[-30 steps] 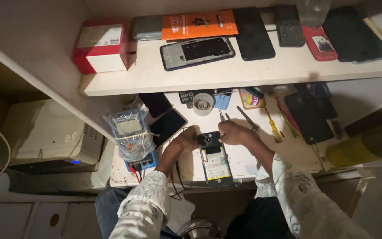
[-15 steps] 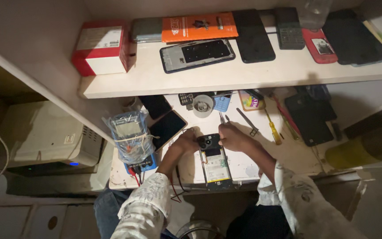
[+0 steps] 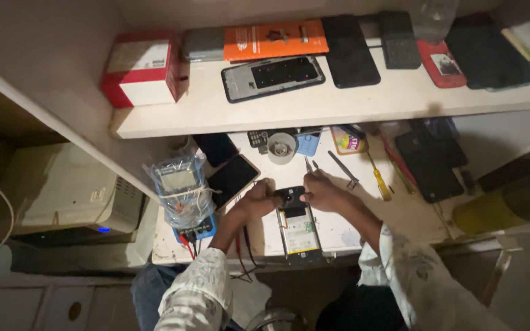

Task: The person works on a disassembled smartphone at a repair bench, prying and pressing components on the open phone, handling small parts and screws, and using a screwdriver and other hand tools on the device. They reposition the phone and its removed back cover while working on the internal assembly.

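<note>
The fingertips of the left hand (image 3: 257,197) and right hand (image 3: 321,191) hid the top end of the opened phone (image 3: 299,228), so each grip could not be determined. The shelf (image 3: 363,104) concealed the rear of the surface (image 3: 345,230). The dark case (image 3: 492,52) was cut off at the top edge. The meter (image 3: 182,193) was blurred by its plastic wrap.

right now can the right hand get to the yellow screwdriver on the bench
Probably yes: the right hand rests on the opened phone, and the yellow screwdriver lies just beside it on bare bench, nothing between.
</note>
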